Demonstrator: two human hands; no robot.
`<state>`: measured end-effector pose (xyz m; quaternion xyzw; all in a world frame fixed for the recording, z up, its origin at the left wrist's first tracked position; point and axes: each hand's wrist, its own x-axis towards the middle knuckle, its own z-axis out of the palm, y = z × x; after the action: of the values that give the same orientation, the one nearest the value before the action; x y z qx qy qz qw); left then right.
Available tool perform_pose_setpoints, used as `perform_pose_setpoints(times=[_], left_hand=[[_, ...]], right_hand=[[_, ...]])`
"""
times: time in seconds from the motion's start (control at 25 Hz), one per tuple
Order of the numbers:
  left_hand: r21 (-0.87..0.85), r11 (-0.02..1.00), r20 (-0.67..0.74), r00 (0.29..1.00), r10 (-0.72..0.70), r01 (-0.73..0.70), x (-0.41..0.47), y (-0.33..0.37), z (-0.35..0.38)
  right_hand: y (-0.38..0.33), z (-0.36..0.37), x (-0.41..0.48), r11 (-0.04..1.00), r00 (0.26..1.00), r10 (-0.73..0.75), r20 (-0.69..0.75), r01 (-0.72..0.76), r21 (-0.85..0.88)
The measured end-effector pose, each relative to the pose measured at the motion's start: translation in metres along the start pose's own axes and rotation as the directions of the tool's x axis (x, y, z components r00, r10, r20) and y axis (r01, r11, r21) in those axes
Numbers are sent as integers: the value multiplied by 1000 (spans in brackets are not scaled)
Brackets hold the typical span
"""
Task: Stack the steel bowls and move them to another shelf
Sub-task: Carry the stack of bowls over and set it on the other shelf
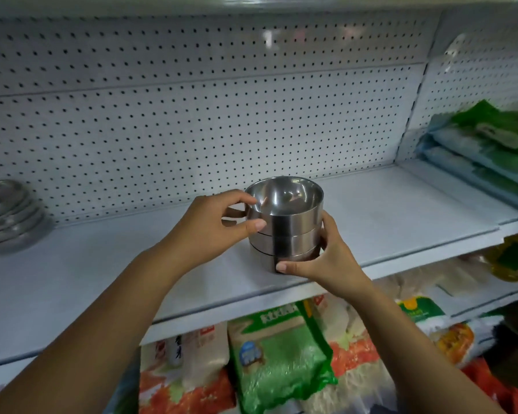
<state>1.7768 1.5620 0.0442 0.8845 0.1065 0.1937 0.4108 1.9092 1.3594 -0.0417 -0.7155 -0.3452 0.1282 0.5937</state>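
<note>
Most fingers of the right hand point(326, 258) are hidden behind the stack of steel bowls point(290, 231), which stands on the white shelf point(401, 210); its thumb presses the bottom bowl. The left hand point(210, 222) curls thumb and forefinger round the top bowl's wall. Blurred metal dishes point(6, 213) are cut off at the left edge.

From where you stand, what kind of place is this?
Probably a grocery shop: a white shelf with a pegboard back, printed food bags stocked below, and stacked steel bowls.
</note>
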Motion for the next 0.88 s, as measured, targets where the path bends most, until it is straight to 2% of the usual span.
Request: perform_pose_setpoints(times=[0.24, 0.4, 0.64, 0.88], left_hand=[[23, 997, -62, 996, -71, 73, 86, -20, 40], [84, 994, -114, 991, -63, 73, 124, -38, 60], [260, 963, -100, 994, -51, 76, 168, -48, 73], [515, 850, -41, 994, -102, 108, 184, -52, 74]], right_hand=[[56, -36, 100, 999, 996, -31, 80, 34, -36], [86, -45, 144, 999, 995, -24, 92, 28, -46], [106, -55, 203, 1000, 993, 16, 114, -17, 7], [109, -57, 249, 986, 990, 71, 122, -51, -157]])
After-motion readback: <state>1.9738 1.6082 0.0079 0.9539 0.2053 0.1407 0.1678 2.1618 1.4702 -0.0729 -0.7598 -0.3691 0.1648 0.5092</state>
